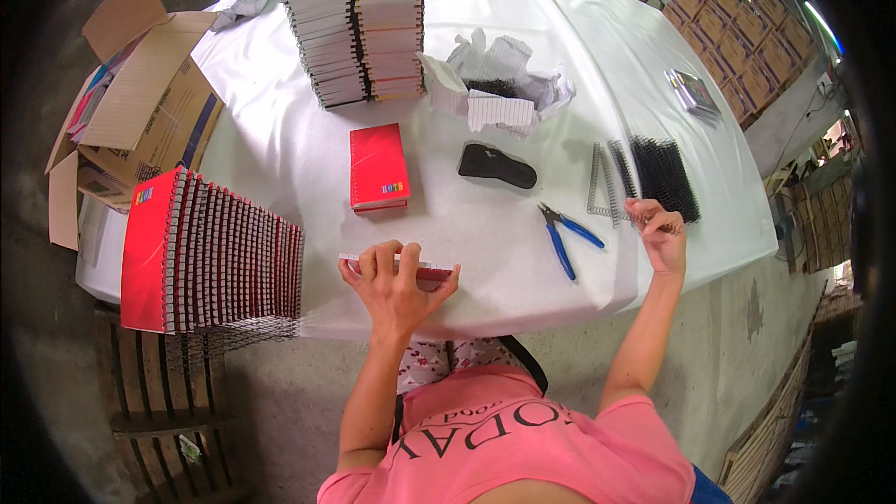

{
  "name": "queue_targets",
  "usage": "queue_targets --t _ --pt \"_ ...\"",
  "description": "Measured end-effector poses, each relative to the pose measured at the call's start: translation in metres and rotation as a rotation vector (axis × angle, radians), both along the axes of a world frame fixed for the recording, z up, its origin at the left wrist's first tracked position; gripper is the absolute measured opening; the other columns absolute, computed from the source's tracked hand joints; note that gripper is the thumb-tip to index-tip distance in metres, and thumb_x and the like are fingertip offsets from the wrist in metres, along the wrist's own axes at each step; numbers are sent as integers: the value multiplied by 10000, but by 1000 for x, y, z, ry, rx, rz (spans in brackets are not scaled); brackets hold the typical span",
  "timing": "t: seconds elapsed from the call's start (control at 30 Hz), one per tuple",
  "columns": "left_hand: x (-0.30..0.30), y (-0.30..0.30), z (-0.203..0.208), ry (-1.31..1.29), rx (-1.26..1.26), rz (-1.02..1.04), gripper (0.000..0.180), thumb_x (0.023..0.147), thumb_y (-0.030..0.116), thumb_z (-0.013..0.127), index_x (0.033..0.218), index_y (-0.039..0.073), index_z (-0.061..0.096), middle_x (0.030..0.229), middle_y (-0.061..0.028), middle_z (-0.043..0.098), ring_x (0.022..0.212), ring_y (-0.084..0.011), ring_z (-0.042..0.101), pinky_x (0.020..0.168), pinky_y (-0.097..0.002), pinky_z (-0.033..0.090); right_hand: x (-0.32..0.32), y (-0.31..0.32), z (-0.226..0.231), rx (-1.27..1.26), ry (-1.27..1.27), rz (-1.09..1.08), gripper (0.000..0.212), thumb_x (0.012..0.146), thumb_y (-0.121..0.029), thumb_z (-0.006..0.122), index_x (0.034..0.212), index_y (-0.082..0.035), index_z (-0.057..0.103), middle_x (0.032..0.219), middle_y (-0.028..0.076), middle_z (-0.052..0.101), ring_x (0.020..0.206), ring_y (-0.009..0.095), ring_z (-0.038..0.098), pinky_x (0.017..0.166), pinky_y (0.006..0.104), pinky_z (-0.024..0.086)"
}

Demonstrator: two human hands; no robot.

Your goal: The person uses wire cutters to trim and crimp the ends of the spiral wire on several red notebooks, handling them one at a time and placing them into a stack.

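My left hand [394, 282] grips a red notebook [437, 273] standing on its edge near the table's front, fingers over the top and thumb at its right end. Over to the right, my right hand [661, 231] is closed in a pinch on a thin dark binding coil [611, 216]. Just beyond that hand lies a bunch of black binding coils [665, 177], with a few loose ones to its left. Between my hands rest blue-handled cutting pliers [568, 235], jaws apart. A small stack of red notebooks [379, 168] lies flat beyond my left hand.
Red coil-bound notebooks [149, 252] form a long row at the left edge. Tall notebook stacks [387, 37] stand at the back, near crumpled paper [501, 112] holding black coils. A black case [497, 165] lies mid-table. An open carton [154, 98] stands far left.
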State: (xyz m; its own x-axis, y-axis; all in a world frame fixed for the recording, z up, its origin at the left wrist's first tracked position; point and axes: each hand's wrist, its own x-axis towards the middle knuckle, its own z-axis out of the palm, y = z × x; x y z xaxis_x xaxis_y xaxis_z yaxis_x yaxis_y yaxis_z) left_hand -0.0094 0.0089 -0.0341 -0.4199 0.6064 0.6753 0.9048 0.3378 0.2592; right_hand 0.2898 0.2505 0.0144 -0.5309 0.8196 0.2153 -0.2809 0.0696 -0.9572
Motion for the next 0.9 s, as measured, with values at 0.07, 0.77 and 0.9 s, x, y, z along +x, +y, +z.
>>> queue_targets --t 0.07,0.77,0.9 --pt "0 1 1 -2 3 -7 451 549 449 782 826 160 574 913 -27 513 911 -223 471 882 -459 279 0 0 -2 47 102 45 233 539 137 457 666 -13 581 763 65 507 851 232 575 818 347 439" --pt "5 -4 -5 -37 2 51 504 536 539 756 824 159 593 848 -21 475 924 -216 480 957 -527 224 -168 -119 -5 427 -426 374 181 791 -64 703 969 -91 722 858 60 624 743 141 583 659 267 457" --pt "4 -4 -5 -22 -15 59 572 540 622 739 836 153 601 843 -25 470 921 -220 477 945 -532 231 -165 -112 -2 306 -421 536 213 798 -61 699 1011 -75 703 861 58 619 753 133 583 658 261 462"
